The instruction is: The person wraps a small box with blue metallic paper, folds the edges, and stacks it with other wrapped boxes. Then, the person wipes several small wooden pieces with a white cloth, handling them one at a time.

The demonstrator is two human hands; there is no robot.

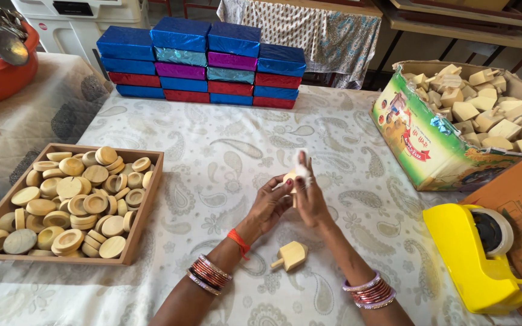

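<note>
Head view, the only one. Both hands are meeting over the middle of the table (225, 145), above the paisley cloth.

Left hand (271, 205) is closing from the left on a small pale wooden piece (290, 183), thumb and fingertips pinching it. Right hand (311, 196) is gripping the same piece from the other side, and its fingers are also pinching a bit of white wrap or tape (301, 162) that is sticking up above the piece. I can't tell which it is; it's too small and partly hidden. So both hands are closed on the one piece, held up off the cloth.

A second wooden top-shaped piece (290, 256) is lying loose on the cloth just in front of the wrists, touched by neither hand.

Surroundings: wooden tray (146, 208) on the left, full of round wooden discs (74, 202). Open cardboard box (421, 142) on the right, loaded with more pale wooden pieces (484, 111). Yellow tape dispenser (475, 256) is sitting near the right forearm. Stack of foil-wrapped boxes (203, 60) is standing at the far edge.

My read: she's mid-wrap, applying the white strip to the held piece. The next move looks like it calls for the left hand holding the piece steady while the right presses the strip flat all round without creasing it.
</note>
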